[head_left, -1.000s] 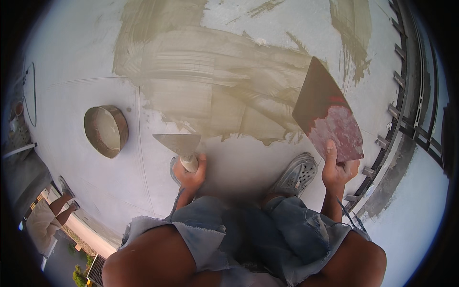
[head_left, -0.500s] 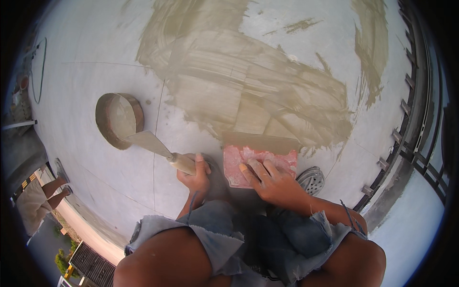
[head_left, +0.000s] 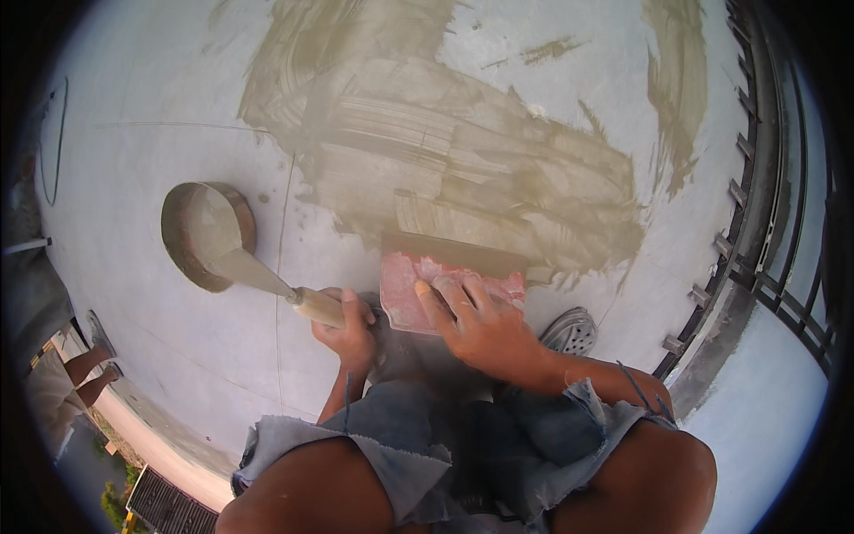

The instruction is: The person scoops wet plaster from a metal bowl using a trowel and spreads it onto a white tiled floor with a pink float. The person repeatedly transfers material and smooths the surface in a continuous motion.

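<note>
Wooden-handled, my trowel [head_left: 307, 303] sits clamped in the fingers of my left hand [head_left: 349, 335], its blade slanting over the rim of the round tub [head_left: 243, 222]. The fingers of my right hand [head_left: 487, 334] hold the red scraper [head_left: 405, 289] from above, thumb hidden, at the near edge of the grey compound [head_left: 382, 165], between that tub and the right edge of the floor [head_left: 227, 351].

The person wears faded blue denim shorts [head_left: 543, 438] with pale, ragged, frayed hems [head_left: 391, 456]. Loose bluish threads [head_left: 347, 408] dangle from the cloth. The right shoe [head_left: 574, 333] is a grey clog pierced with round holes. On the right hand [head_left: 494, 336], one fingertip bears a yellowish patch [head_left: 422, 287], tape or stain unclear.
</note>
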